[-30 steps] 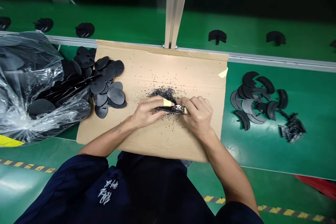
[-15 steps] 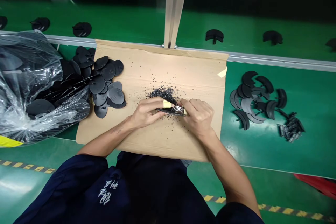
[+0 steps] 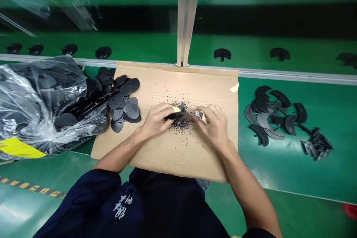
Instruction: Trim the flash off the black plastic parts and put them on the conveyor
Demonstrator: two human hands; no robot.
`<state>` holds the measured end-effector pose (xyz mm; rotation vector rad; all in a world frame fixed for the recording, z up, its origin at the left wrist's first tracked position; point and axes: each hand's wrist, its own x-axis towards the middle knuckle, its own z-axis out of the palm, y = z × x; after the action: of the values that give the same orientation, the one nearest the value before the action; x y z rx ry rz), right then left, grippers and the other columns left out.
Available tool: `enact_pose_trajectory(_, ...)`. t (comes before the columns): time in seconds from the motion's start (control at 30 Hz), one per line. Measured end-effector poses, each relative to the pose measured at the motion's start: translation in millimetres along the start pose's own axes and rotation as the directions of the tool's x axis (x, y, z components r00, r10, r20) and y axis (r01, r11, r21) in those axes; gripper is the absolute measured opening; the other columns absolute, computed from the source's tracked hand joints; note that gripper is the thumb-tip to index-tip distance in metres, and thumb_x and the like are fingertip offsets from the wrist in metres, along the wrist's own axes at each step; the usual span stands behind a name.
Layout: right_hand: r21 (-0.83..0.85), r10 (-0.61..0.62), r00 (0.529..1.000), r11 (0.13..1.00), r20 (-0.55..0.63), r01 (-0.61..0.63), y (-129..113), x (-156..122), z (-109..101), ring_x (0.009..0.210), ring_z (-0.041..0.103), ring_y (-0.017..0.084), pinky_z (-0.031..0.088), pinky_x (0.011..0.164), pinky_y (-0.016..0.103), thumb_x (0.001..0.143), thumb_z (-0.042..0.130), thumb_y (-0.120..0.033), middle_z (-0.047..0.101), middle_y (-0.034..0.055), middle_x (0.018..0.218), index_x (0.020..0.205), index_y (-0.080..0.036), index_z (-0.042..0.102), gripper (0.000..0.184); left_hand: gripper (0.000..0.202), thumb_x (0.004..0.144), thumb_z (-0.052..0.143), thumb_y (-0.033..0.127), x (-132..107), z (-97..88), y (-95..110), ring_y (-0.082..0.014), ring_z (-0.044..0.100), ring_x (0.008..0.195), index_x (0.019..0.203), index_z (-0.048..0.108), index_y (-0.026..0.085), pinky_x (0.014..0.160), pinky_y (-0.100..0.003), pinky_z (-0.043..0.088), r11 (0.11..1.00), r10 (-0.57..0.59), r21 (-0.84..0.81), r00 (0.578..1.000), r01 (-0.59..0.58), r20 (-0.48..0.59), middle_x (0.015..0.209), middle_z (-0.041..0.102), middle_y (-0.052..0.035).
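Note:
My left hand grips a flat black plastic part, with a pale yellow wrap on one fingertip. My right hand closes on a small metal tool, mostly hidden by the fingers, so its exact kind is unclear. A few centimetres separate the tool from the part. Beneath both hands lies a cardboard sheet, strewn with black plastic crumbs. A heap of round black plastic discs lies on the sheet's left side, near my left hand.
A clear plastic bag of black parts sits to the left. Curved black pieces and a cluster of small dark scraps lie on the green bench at right. A metal upright and rail stand beyond the cardboard.
The metal tool has moved away to the right from the black part, and my hands are slightly further apart. The whole view has shifted, showing more of the bench beyond the rail.

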<state>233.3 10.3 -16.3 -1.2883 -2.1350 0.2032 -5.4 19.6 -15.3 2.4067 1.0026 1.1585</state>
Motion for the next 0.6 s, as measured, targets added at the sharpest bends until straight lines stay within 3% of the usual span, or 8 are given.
enact_pose_trajectory(0.1, 0.168, -0.117, 0.993, 0.978, -0.031, 0.120, -0.3, 1.7, -2.0, 0.078, 0.054, 0.019, 0.037, 0.068, 0.033, 0.096, 0.062, -0.022, 0.066, 0.0039, 0.087, 0.110, -0.021, 0.065, 0.015, 0.020, 0.095, 0.059, 0.011, 10.2, -4.1, 1.8, -0.0166, 0.067, 0.081, 0.112, 0.066, 0.017, 0.072, -0.032, 0.058, 0.999, 0.048, -0.017, 0.998, -0.047, 0.028, 0.091, 0.073, -0.0049)
enact_pose_trajectory(0.2, 0.153, -0.204, 0.974, 0.964, -0.101, 0.218, -4.4, 2.6, -3.3, 0.075, 0.054, 0.019, 0.038, 0.068, 0.033, 0.093, 0.057, -0.013, 0.065, 0.0040, 0.083, 0.104, -0.021, 0.065, 0.016, 0.018, 0.097, 0.068, 0.029, 25.1, -16.4, 8.5, -0.0205, 0.068, 0.085, 0.112, 0.065, 0.019, 0.074, -0.034, 0.059, 0.997, 0.064, -0.058, 0.982, -0.055, 0.176, 0.093, 0.073, -0.0066)
enact_pose_trajectory(0.27, 0.129, -0.241, 0.959, 0.957, -0.148, 0.260, -5.7, 3.2, -3.9, 0.073, 0.052, 0.019, 0.037, 0.066, 0.033, 0.090, 0.054, -0.007, 0.063, 0.0034, 0.079, 0.103, -0.020, 0.065, 0.021, 0.017, 0.098, 0.068, 0.033, 35.5, -26.4, 12.9, -0.0211, 0.070, 0.089, 0.111, 0.065, 0.022, 0.079, -0.033, 0.060, 0.998, 0.039, -0.067, 0.953, -0.020, 0.301, 0.096, 0.073, -0.0055)
enact_pose_trajectory(0.37, 0.068, -0.287, 0.944, 0.951, -0.165, 0.301, -5.3, 4.2, -4.7, 0.072, 0.050, 0.019, 0.035, 0.065, 0.033, 0.087, 0.054, -0.004, 0.061, 0.0031, 0.077, 0.103, -0.020, 0.065, 0.026, 0.007, 0.101, 0.060, 0.025, 48.8, -36.5, 12.0, -0.0181, 0.071, 0.086, 0.101, 0.068, 0.025, 0.082, -0.029, 0.060, 1.000, -0.004, 0.024, 0.895, -0.008, 0.445, 0.091, 0.073, -0.0007)
enact_pose_trajectory(0.47, 0.019, -0.283, 0.947, 0.957, -0.154, 0.289, -4.1, 4.3, -5.0, 0.071, 0.049, 0.019, 0.034, 0.065, 0.033, 0.086, 0.055, -0.005, 0.062, 0.0032, 0.077, 0.107, -0.020, 0.066, 0.028, 0.008, 0.097, 0.066, 0.024, 63.9, -44.6, -7.6, -0.0177, 0.072, 0.086, 0.093, 0.071, 0.028, 0.085, -0.029, 0.060, 0.990, -0.050, 0.138, 0.843, -0.030, 0.536, 0.088, 0.074, 0.0020)
enact_pose_trajectory(0.6, 0.015, -0.242, 0.957, 0.969, -0.163, 0.248, -2.8, 2.3, -5.0, 0.072, 0.050, 0.019, 0.034, 0.065, 0.033, 0.088, 0.056, -0.007, 0.062, 0.0032, 0.077, 0.108, -0.019, 0.066, 0.025, 0.012, 0.094, 0.064, 0.017, 101.3, -66.9, -64.1, -0.0236, 0.070, 0.096, 0.094, 0.075, 0.022, 0.093, -0.037, 0.057, 0.937, -0.227, 0.341, 0.867, 0.071, 0.444, 0.095, 0.077, -0.0046)
